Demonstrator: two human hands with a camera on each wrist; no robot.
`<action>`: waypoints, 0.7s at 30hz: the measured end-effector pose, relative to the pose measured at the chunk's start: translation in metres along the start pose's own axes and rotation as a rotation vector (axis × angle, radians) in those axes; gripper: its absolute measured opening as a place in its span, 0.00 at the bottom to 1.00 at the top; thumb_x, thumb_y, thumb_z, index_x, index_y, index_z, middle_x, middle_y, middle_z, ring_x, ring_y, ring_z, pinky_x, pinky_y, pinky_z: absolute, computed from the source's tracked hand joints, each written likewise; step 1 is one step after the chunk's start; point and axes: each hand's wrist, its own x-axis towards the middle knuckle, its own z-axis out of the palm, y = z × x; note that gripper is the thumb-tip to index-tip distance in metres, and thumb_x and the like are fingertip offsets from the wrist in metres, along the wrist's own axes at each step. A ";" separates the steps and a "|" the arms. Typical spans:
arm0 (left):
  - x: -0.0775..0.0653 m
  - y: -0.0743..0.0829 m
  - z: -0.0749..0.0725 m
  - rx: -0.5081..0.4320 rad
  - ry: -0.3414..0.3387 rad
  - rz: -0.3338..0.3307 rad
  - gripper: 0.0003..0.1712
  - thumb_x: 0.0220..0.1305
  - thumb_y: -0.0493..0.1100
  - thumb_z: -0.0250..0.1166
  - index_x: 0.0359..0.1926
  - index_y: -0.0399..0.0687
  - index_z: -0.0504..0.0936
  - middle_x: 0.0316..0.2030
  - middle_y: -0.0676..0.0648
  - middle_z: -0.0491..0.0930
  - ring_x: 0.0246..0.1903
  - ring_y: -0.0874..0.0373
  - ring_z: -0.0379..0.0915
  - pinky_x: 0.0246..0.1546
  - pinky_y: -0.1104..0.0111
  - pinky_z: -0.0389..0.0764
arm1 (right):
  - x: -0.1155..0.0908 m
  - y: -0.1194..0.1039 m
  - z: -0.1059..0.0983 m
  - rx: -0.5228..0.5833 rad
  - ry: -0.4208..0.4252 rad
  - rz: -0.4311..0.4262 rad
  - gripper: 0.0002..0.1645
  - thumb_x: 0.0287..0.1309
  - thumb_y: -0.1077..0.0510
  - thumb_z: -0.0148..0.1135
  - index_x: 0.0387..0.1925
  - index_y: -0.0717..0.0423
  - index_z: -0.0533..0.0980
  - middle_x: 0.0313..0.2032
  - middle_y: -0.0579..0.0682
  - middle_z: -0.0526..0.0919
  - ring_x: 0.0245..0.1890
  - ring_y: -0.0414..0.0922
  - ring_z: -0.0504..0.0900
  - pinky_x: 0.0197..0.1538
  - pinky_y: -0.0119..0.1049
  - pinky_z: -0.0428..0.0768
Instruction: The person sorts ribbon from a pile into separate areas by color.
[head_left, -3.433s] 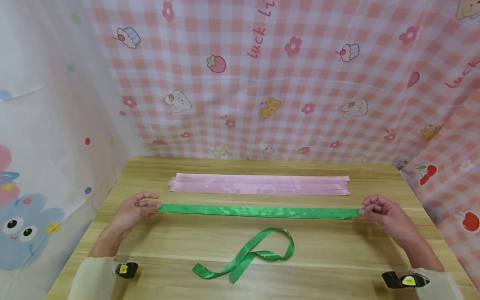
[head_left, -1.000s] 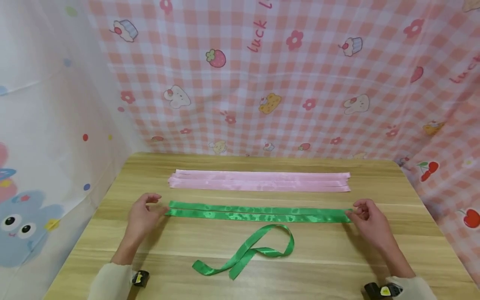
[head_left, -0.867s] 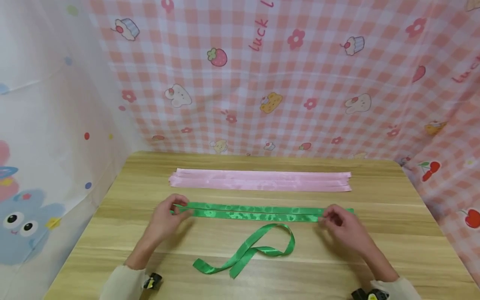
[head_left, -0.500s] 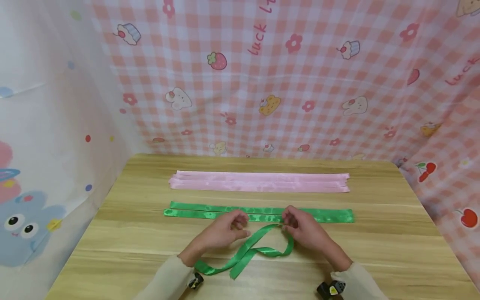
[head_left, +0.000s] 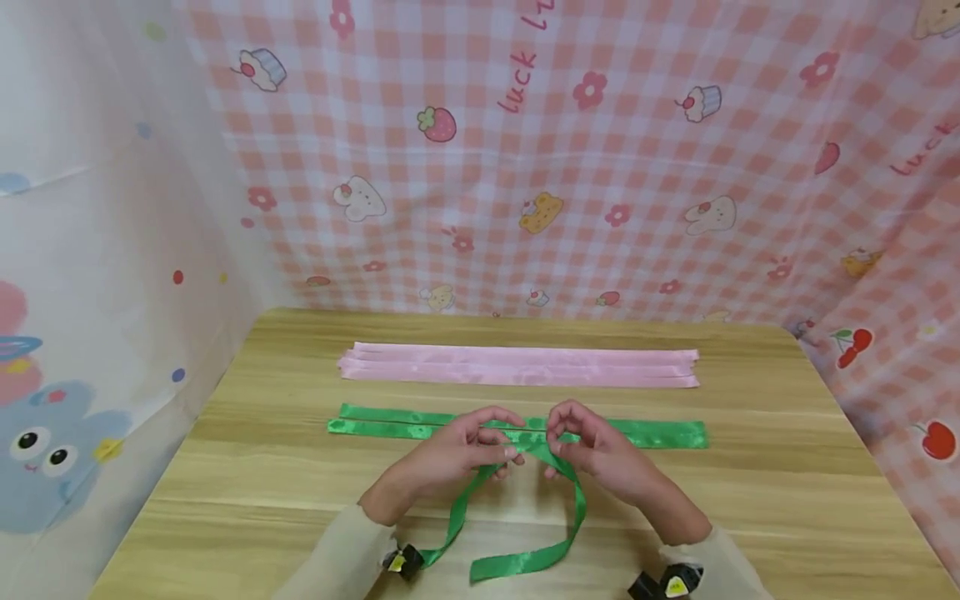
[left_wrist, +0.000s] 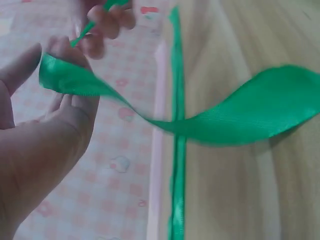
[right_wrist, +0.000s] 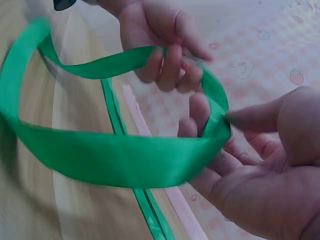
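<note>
A loose green satin ribbon (head_left: 521, 564) is lifted at its middle between both hands, its two ends trailing toward the near side of the table. My left hand (head_left: 457, 450) has its fingers curled round the ribbon; in the left wrist view the ribbon (left_wrist: 255, 110) crosses those fingers and the thumb stands apart. With thumb and fingers, my right hand (head_left: 603, 458) pinches it close by, and the right wrist view shows the ribbon (right_wrist: 115, 157) hanging in a wide loop. Just behind the hands lie green ribbon strips (head_left: 667, 433), side by side and partly hidden by the fingers.
Several pink ribbon strips (head_left: 517, 367) lie flat and parallel farther back on the wooden table (head_left: 225, 500). A pink checked cloth (head_left: 480, 167) hangs behind the table, with a white printed cloth (head_left: 90, 233) at the left.
Both hands have left the ends of the laid green strips and come together at the middle. They have picked up the loose green ribbon, whose loop has opened out.
</note>
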 end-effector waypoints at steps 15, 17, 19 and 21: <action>-0.043 0.042 -0.030 0.269 -0.092 0.165 0.22 0.72 0.34 0.57 0.65 0.39 0.70 0.33 0.42 0.84 0.21 0.65 0.67 0.22 0.73 0.62 | -0.020 -0.034 -0.005 0.034 -0.113 -0.079 0.04 0.74 0.65 0.49 0.46 0.56 0.67 0.27 0.42 0.75 0.20 0.39 0.62 0.23 0.37 0.56; -0.052 0.047 -0.038 0.266 -0.100 0.171 0.22 0.72 0.33 0.56 0.65 0.37 0.70 0.30 0.44 0.82 0.26 0.64 0.74 0.22 0.72 0.64 | -0.026 -0.039 -0.012 0.007 -0.107 -0.121 0.06 0.73 0.67 0.48 0.46 0.55 0.68 0.27 0.43 0.76 0.20 0.41 0.62 0.22 0.39 0.56; -0.061 0.049 -0.046 0.269 -0.082 0.171 0.21 0.72 0.32 0.56 0.64 0.36 0.71 0.28 0.47 0.80 0.25 0.64 0.73 0.22 0.70 0.65 | -0.032 -0.043 -0.020 -0.031 -0.101 -0.151 0.08 0.72 0.70 0.48 0.46 0.57 0.68 0.26 0.43 0.75 0.18 0.42 0.59 0.21 0.40 0.56; -0.069 0.051 -0.054 0.305 -0.029 0.164 0.20 0.72 0.34 0.58 0.63 0.37 0.72 0.28 0.49 0.81 0.22 0.66 0.68 0.22 0.71 0.65 | -0.038 -0.046 -0.028 -0.072 -0.093 -0.175 0.07 0.71 0.71 0.47 0.46 0.60 0.68 0.27 0.42 0.76 0.19 0.41 0.62 0.21 0.42 0.58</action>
